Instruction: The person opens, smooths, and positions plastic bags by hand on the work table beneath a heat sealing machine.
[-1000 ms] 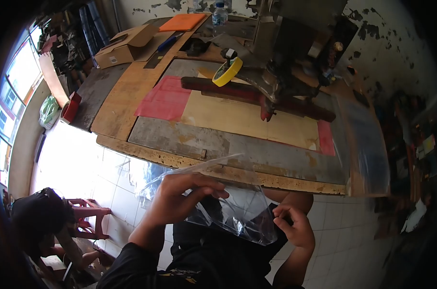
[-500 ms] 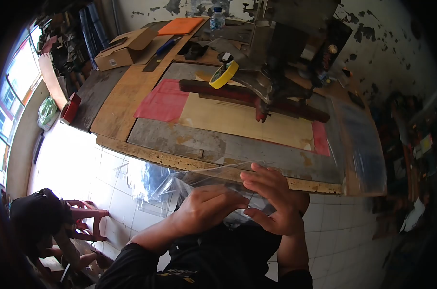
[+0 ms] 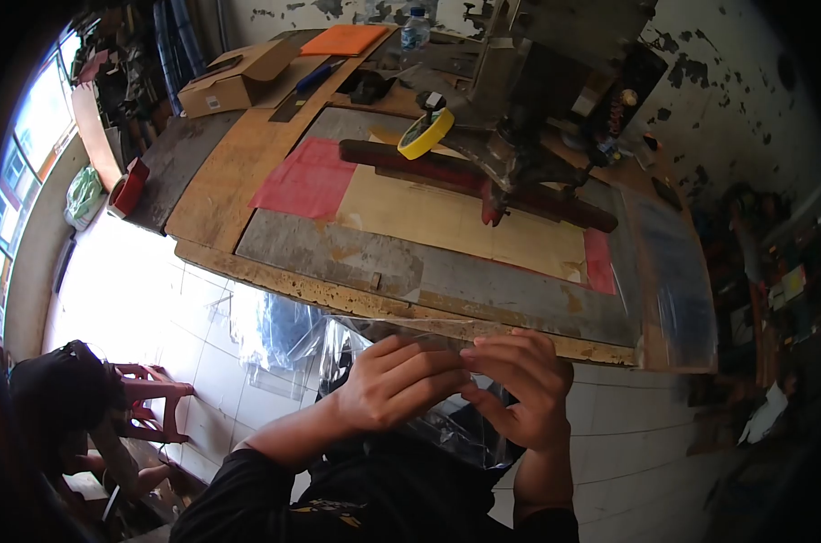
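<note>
Plastic film point(image 3: 465, 433), clear and creased, hangs in front of the person's dark clothes point(image 3: 401, 493), just below the near edge of the counter point(image 3: 216, 195). Its upper edge runs behind the knuckles, close to the wood. A second ago the two hands were apart, the right one well off to the side; now they meet over the film, and the work has drawn into one small spot between the fingertips. The right hand point(image 3: 526, 391) has come up and inward, and its spread of half a second ago has narrowed. On the counter, the red bar point(image 3: 559, 206) and the yellow tape point(image 3: 436, 136) stay as they were, untouched.

The left hand point(image 3: 403, 385) lies back upward, its fingers bent and pointing to the right, apparently pinching the film, though the tips are mostly hidden. Its forearm slants up from the lower left. The right hand stands steeper, its forearm nearly upright, fingers angled toward the left hand and thumb held below them. The gap there is narrow; whether those fingers grip film or only meet the left fingertips, I cannot tell. Beyond the left wrist, more clear sheets point(image 3: 270, 328) show over the pale floor point(image 3: 202, 312).
</note>
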The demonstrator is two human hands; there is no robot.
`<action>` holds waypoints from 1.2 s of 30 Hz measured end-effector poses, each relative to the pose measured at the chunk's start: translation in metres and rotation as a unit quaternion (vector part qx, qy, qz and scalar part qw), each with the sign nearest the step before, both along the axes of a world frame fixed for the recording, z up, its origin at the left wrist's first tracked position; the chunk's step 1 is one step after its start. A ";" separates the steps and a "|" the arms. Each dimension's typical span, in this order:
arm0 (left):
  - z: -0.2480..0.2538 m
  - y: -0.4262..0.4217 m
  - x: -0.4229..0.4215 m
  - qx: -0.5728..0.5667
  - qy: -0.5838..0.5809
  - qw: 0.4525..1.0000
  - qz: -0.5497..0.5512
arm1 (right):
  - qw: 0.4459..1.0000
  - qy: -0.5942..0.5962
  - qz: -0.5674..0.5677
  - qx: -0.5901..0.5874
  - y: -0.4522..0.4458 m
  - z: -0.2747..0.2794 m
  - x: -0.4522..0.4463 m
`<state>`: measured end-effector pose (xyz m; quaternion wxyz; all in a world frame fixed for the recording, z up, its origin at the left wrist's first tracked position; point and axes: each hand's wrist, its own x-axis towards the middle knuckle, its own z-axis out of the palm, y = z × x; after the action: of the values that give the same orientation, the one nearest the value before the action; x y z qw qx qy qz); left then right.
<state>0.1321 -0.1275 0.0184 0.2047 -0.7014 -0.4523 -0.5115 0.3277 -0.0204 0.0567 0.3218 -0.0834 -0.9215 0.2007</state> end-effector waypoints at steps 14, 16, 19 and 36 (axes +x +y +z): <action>-0.004 0.005 0.000 -0.081 -0.016 0.996 -0.042 | 0.990 0.068 -0.045 -0.114 -0.009 0.001 -0.004; 0.001 0.005 0.000 -0.094 -0.016 0.995 -0.041 | 0.990 0.069 -0.057 -0.113 -0.007 0.000 -0.005; 0.010 0.003 -0.001 -0.140 -0.038 0.989 -0.033 | 0.988 0.080 -0.083 -0.103 -0.005 -0.005 -0.004; 0.001 -0.044 -0.079 -0.315 -0.084 0.944 0.048 | 0.946 0.155 -0.183 -0.218 0.018 -0.014 0.027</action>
<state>0.0535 -0.1719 0.0195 -0.0414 -0.6622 -0.6388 -0.3896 0.3544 -0.0023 0.0427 0.4656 -0.2867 -0.7628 0.3451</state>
